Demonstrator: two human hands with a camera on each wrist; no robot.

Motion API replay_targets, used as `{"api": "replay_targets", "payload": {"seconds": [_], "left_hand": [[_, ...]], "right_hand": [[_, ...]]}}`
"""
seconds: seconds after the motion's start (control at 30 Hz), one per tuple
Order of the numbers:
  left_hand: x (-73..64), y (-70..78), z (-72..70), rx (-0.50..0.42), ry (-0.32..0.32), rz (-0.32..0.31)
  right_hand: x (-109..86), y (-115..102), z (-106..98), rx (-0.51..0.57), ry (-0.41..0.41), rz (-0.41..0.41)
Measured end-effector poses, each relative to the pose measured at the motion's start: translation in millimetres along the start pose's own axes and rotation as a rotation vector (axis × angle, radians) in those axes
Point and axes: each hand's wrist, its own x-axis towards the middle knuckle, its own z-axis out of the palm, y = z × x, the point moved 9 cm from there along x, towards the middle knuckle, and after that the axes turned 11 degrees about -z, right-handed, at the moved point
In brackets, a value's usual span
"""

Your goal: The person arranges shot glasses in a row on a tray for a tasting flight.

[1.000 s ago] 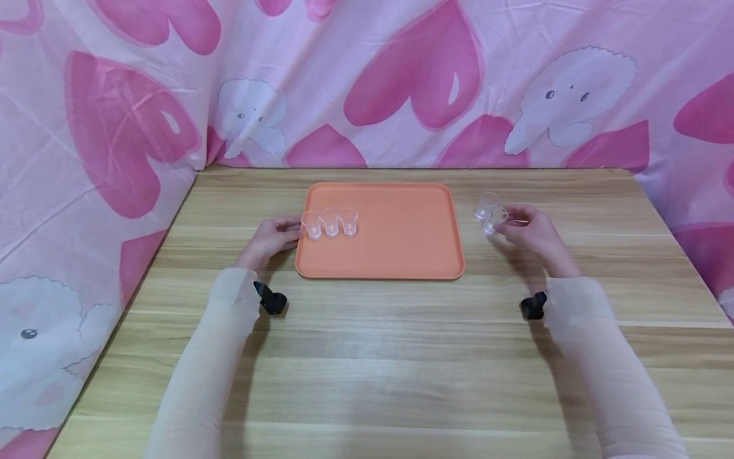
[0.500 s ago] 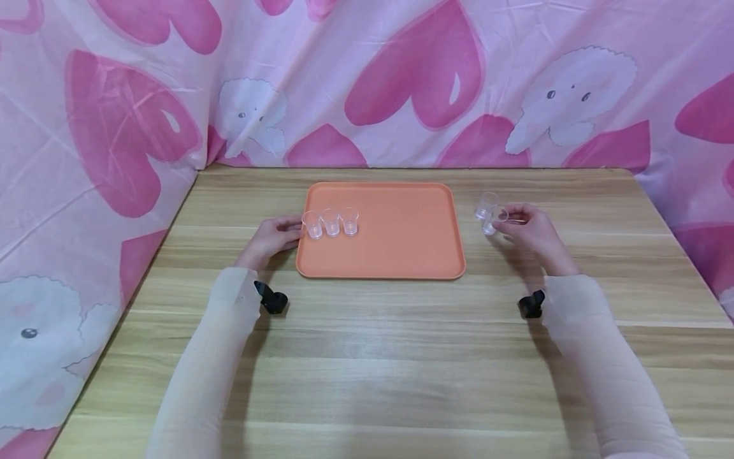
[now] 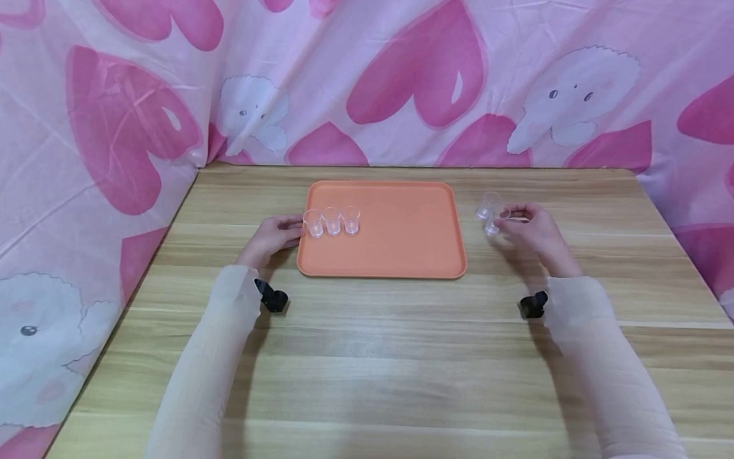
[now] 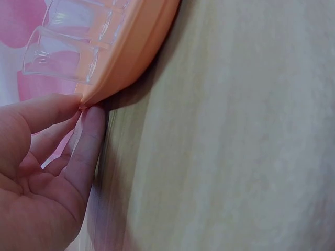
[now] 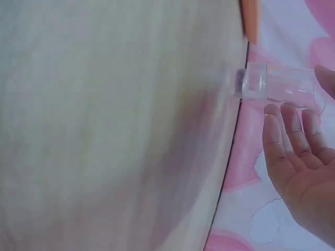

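Three small clear cups stand upright in a row at the left end of the orange tray (image 3: 407, 233): a left cup (image 3: 313, 225), a middle cup (image 3: 332, 222) and a right cup (image 3: 351, 221). My left hand (image 3: 268, 241) pinches the tray's left rim between thumb and fingers, as the left wrist view shows at the tray edge (image 4: 123, 73). Right of the tray, my right hand (image 3: 534, 233) holds another clear cup (image 5: 285, 85) between thumb and fingertips, low over the wooden table. Just behind it stands one more clear cup (image 3: 485, 206), partly overlapped in the head view.
The wood-grain table (image 3: 367, 357) reaches a pink curtain (image 3: 321, 83) with hearts and white cartoon animals at its back and left side. A black wrist camera (image 3: 274, 299) sits below the left wrist, and another camera (image 3: 533, 305) below the right.
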Motion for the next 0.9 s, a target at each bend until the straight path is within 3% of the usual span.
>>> {"api": "replay_targets", "payload": {"seconds": [0.33, 0.5, 0.67, 0.9], "left_hand": [[0.0, -0.2, -0.3, -0.003, -0.005, -0.002], [-0.4, -0.2, -0.4, -0.017, -0.006, -0.001], [0.1, -0.5, -0.3, -0.019, -0.004, -0.004], [-0.6, 0.2, -0.6, -0.021, -0.004, -0.003]], "right_hand": [[-1.2, -28, 4, 0.023, 0.014, -0.053], [2.5, -44, 9, 0.096, 0.037, -0.098], [9.9, -59, 19, 0.176, 0.058, -0.146], [21.3, -81, 41, 0.198, 0.047, -0.169]]}}
